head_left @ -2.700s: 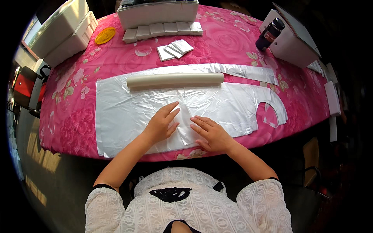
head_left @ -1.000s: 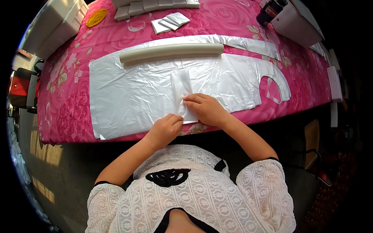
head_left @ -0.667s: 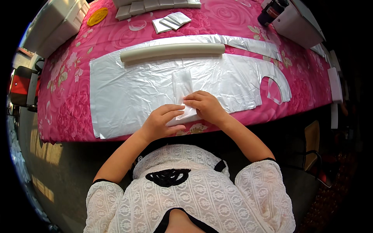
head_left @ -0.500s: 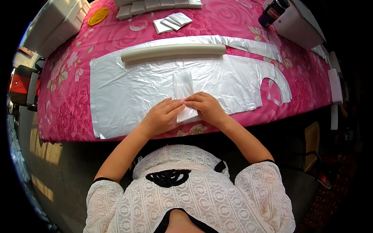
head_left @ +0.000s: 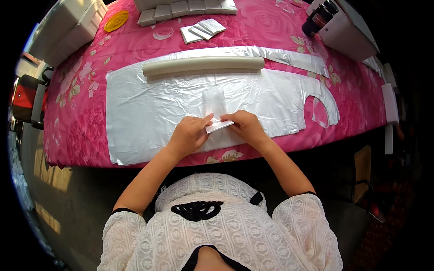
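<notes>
A narrow strip of thin whitish plastic film [head_left: 213, 101] lies across a wide stack of silvery plastic aprons [head_left: 149, 113], and its near end is folded into a flat, straight-edged pad [head_left: 219, 126]. My left hand [head_left: 187, 134] grips the pad's left end between thumb and fingers. From the other side, my right hand [head_left: 246, 125] pinches its right end, thumb below the fold. The pad is slightly lifted and tilted. Beyond the strip, a long pale roll [head_left: 203, 65] rests across the aprons. A rounded neck opening shows at the stack's right end.
Folded silvery packets [head_left: 203, 30] lie farther back, before a row of similar packets [head_left: 187, 8]. White boxes stand at the left [head_left: 68, 38] and right [head_left: 343, 34], with a dark flask [head_left: 320, 18] by the right one. A yellow disc [head_left: 116, 21] sits on the pink flowered tablecloth [head_left: 77, 122].
The near end of the film strip has been folded up into a shorter pad. My fingers have shifted from pressing on the film to gripping the pad's two ends.
</notes>
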Demonstrator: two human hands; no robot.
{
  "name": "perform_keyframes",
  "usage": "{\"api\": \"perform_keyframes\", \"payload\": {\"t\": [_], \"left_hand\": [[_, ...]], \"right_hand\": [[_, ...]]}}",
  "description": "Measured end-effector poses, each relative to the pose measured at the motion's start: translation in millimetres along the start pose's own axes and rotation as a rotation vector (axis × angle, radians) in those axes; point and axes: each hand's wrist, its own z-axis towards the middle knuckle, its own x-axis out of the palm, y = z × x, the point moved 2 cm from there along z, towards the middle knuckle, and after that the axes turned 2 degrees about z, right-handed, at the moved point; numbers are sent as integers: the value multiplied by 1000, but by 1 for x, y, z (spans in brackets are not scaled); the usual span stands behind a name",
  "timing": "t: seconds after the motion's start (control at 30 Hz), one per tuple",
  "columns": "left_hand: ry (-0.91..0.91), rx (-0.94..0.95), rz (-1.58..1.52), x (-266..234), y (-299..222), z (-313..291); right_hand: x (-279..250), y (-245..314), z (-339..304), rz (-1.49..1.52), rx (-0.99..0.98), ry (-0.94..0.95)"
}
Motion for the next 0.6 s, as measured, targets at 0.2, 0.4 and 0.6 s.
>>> {"api": "perform_keyframes", "payload": {"t": [0.2, 0.4, 0.6], "left_hand": [[-46, 153, 89, 1, 6, -1], [-47, 254, 168, 3, -2, -2], [-10, 248, 184, 2, -2, -4]], "right_hand": [[-7, -7, 8, 89, -88, 33], [-4, -2, -6, -79, -297, -62], [-2, -3, -4, -54, -255, -114]]}}
